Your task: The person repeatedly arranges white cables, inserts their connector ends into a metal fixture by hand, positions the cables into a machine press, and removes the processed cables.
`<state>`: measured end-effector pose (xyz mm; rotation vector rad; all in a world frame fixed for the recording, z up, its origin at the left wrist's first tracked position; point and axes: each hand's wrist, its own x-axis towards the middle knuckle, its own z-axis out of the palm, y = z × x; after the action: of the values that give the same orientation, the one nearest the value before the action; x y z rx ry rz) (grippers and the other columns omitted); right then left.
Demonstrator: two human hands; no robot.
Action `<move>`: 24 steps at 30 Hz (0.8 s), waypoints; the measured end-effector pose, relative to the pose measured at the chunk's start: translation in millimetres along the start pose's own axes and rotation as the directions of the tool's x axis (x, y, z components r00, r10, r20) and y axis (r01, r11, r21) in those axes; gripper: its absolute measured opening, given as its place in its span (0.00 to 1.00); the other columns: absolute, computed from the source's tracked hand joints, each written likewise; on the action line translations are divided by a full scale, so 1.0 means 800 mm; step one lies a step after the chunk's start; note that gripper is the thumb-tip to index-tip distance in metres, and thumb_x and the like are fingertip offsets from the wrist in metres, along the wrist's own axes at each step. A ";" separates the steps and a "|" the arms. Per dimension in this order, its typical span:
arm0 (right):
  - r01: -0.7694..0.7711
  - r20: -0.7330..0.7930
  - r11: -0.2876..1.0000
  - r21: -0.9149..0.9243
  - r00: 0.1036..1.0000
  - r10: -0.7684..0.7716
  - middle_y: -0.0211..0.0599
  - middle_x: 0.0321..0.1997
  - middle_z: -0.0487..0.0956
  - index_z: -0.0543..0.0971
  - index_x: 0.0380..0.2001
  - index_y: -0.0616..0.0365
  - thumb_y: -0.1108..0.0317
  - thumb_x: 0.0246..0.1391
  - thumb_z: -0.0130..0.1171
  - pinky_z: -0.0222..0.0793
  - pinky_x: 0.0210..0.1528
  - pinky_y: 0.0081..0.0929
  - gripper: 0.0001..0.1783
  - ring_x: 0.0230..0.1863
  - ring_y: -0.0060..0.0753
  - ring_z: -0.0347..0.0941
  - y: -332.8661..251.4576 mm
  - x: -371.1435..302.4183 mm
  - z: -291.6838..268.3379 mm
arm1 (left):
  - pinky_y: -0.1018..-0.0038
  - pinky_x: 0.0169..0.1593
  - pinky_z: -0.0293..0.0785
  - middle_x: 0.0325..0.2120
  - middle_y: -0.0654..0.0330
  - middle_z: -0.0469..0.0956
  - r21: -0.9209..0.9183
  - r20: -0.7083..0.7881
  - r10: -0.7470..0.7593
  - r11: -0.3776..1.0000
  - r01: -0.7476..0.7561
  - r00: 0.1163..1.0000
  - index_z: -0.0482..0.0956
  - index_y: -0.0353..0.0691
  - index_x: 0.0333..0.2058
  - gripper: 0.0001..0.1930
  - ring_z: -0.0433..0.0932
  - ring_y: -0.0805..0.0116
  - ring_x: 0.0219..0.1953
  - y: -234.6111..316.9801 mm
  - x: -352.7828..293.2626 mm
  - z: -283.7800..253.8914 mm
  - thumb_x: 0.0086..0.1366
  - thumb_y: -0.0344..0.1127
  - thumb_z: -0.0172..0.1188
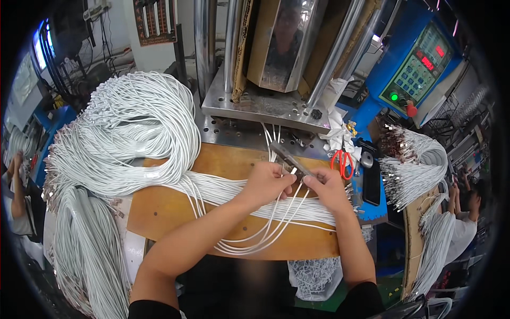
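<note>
Over the front of the brown board, my two hands work close together at a narrow dark metal bar [287,156], which slants down from the press toward my right hand. My left hand [267,185] is closed in a pinch on a white cable [293,171] beside the bar. Fingers of my right hand [328,190] close round the bar's near end, with another white cable at the thumb. From both hands a few white cables [265,240] loop down toward me. Behind them a bundle of white cables [223,189] lies across the brown board [159,207].
A metal press [265,109] stands ahead, with several cables beneath its plate. Large cable coils [135,127] fill the left. Red scissors [342,164] and a dark phone [371,183] lie right, below a blue control panel [417,69]. A bag of small parts [314,279] hangs below the board.
</note>
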<state>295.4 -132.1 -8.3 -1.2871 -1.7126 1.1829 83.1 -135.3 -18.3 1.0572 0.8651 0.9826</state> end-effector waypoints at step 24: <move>0.015 -0.064 0.991 0.129 0.998 -0.007 0.32 0.32 0.83 0.83 0.36 0.67 0.71 0.51 0.66 0.70 0.35 0.21 0.11 0.32 0.19 0.75 0.006 0.001 -0.005 | 0.78 0.24 0.73 0.21 0.58 0.79 -0.058 -0.072 -0.034 0.998 0.030 0.997 0.79 0.30 0.29 0.10 0.77 0.74 0.21 0.009 -0.010 -0.006 0.65 0.32 0.61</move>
<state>300.2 -129.9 -11.4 -1.2221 -1.5691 1.2140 74.6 -139.9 -11.7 0.9609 0.9059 1.0190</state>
